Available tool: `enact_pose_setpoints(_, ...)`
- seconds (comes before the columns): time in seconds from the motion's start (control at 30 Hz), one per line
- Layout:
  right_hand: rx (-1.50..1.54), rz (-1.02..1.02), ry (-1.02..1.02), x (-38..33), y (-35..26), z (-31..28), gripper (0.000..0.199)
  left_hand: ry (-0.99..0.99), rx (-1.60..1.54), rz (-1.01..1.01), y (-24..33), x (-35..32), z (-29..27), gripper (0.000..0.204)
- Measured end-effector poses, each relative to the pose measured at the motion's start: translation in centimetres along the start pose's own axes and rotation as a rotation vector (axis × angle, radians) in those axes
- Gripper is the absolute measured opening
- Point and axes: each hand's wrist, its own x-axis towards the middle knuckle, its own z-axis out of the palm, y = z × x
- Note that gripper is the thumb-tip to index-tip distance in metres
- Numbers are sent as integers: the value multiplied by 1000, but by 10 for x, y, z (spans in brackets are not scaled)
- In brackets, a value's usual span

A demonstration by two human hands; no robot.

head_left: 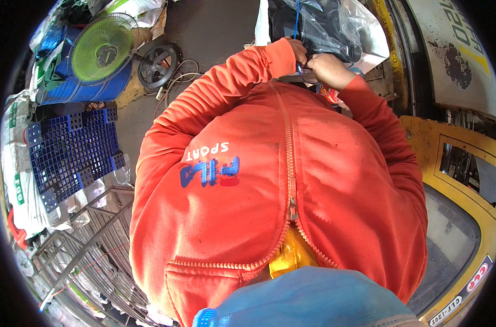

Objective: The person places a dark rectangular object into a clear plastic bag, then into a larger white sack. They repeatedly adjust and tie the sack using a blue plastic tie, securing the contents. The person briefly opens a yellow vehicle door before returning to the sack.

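Both hands are close together in front of my chest at the top of the view, past the orange jacket sleeves. My left hand (298, 53) is closed around a thin blue cord (297, 19), which runs up from it and shows again just below the fingers. Right beside it, my right hand (328, 70) has its fingers bent and pressed together; what they pinch is hidden. Just beyond the hands lie black plastic-looking pieces (327, 41) under a clear plastic bag (343, 19), with a white sheet or sack (376, 38) around them.
To the left stand a green fan (103, 54), a blue drum (95, 94) and a blue plastic pallet (73, 152). A black wheel-shaped base (157, 66) and a loose cable (185, 76) lie on the floor. A metal rack (95, 245) is at lower left; a yellow machine (449, 169) stands close on the right.
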Motion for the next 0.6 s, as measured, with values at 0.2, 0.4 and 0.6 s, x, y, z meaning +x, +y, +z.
enact_pose_setpoints(0.2, 65, 44, -2, -12, -6, 3, 19, -84, 49, -56, -4, 1, -1, 13)
enact_pose_setpoints(0.4, -4, 147, 10, -11, -12, 11, 15, -200, 16, -105, -12, 3, 1, 17)
enact_pose_setpoints(0.6, 169, 115, 57, -14, -2, 19, 16, -362, 1, -30, -31, 14, 6, 23)
